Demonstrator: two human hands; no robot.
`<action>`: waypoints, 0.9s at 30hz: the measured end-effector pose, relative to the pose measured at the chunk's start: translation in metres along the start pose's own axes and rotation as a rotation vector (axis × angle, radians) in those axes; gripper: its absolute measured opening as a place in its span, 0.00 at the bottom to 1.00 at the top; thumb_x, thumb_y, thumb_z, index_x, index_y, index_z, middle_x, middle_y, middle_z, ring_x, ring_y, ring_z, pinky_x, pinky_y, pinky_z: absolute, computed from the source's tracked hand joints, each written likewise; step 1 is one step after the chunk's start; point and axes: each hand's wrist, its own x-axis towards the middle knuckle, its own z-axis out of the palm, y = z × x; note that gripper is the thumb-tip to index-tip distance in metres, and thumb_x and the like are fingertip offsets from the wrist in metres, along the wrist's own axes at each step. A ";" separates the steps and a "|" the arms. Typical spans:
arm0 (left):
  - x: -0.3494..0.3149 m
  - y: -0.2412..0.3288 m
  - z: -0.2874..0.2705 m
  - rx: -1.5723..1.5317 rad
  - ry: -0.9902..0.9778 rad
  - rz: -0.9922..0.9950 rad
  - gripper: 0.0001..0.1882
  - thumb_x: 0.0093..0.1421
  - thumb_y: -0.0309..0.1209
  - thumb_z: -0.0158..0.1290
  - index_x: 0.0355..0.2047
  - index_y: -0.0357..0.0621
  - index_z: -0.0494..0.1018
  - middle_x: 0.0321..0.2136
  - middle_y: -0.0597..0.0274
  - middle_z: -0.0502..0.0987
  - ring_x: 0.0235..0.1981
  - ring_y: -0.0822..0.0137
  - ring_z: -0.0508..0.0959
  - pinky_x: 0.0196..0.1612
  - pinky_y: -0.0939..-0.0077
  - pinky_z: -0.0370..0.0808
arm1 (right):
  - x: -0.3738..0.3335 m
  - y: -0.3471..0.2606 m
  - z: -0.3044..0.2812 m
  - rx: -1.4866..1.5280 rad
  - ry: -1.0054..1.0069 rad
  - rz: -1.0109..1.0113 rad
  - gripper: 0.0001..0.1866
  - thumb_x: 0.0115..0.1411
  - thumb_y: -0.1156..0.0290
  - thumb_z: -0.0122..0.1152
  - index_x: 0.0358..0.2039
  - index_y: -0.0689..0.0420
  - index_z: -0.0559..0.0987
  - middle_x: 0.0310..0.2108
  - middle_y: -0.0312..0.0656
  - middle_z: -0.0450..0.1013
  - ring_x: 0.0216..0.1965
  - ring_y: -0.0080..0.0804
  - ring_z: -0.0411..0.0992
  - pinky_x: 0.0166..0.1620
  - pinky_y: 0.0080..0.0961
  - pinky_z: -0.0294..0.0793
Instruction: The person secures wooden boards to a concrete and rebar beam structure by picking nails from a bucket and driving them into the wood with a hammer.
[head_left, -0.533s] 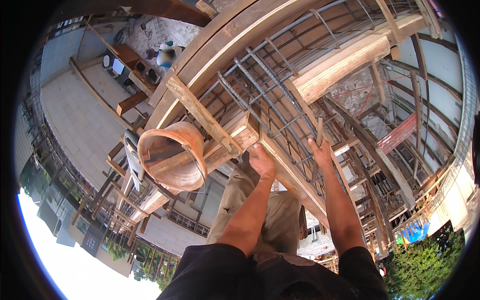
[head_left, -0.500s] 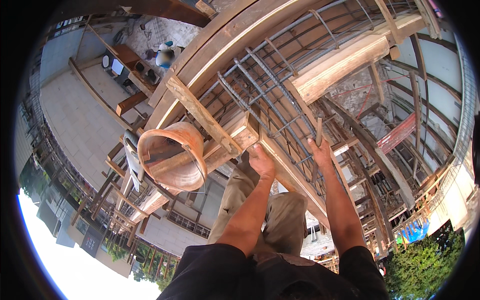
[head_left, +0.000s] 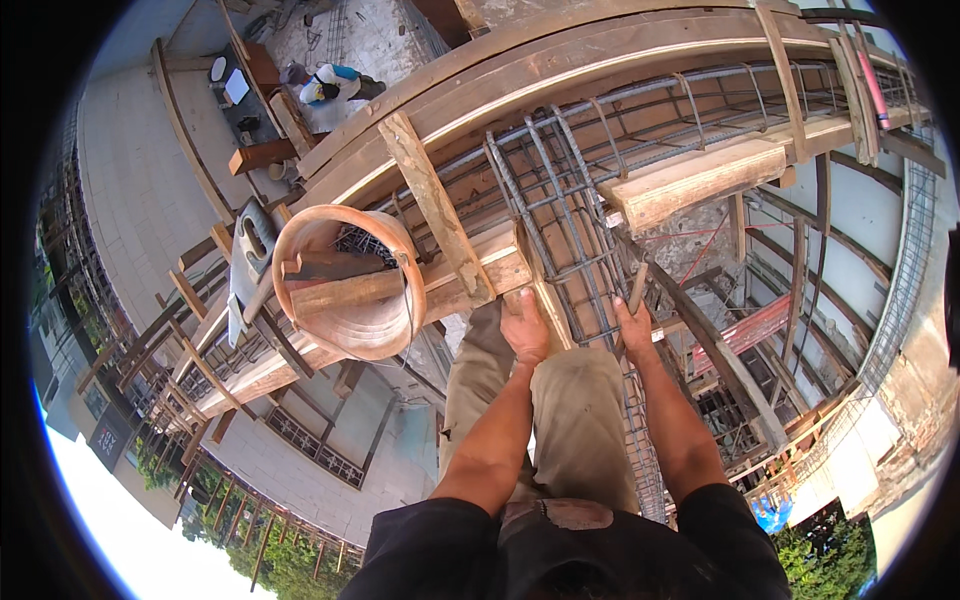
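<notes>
Wooden stick (head_left: 639,283): one, short; probably light, stiff, not slippery; best taken mid-length. Location: near the right edge of the formwork (head_left: 553,312), beside the reinforcement cage (head_left: 563,222). Right hand (head_left: 633,326): fingers wrapped round the stick, upper end protruding. Left hand (head_left: 524,328): on the formwork's left edge, at the crossing timber's corner; finger curl cannot be told. Forearms: reaching forward, converging, a knee (head_left: 580,385) between.

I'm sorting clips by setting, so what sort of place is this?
Most likely a building site: a steel rebar cage runs alongside wooden formwork boards, and a handsaw sits beside a bucket.
</notes>
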 end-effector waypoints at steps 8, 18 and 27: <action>0.023 -0.041 -0.009 -0.321 -0.257 0.047 0.37 0.63 0.55 0.55 0.54 0.29 0.71 0.47 0.40 0.79 0.50 0.46 0.78 0.53 0.62 0.72 | 0.008 0.021 -0.001 0.022 0.020 -0.011 0.20 0.62 0.53 0.67 0.39 0.56 0.72 0.29 0.32 0.69 0.32 0.23 0.65 0.37 0.26 0.67; 0.038 0.019 -0.059 -0.620 -0.840 -0.522 0.44 0.59 0.50 0.61 0.67 0.35 0.58 0.59 0.50 0.70 0.56 0.57 0.74 0.59 0.63 0.72 | 0.002 0.018 -0.007 -0.063 0.075 -0.081 0.21 0.62 0.56 0.66 0.43 0.60 0.73 0.32 0.37 0.72 0.35 0.28 0.69 0.41 0.31 0.70; 0.053 -0.026 -0.052 -0.616 -0.795 -0.516 0.43 0.58 0.43 0.64 0.66 0.37 0.58 0.55 0.50 0.73 0.51 0.59 0.78 0.50 0.62 0.80 | 0.004 0.031 -0.004 0.027 0.031 -0.073 0.20 0.64 0.59 0.66 0.46 0.61 0.73 0.36 0.38 0.74 0.39 0.30 0.71 0.47 0.32 0.70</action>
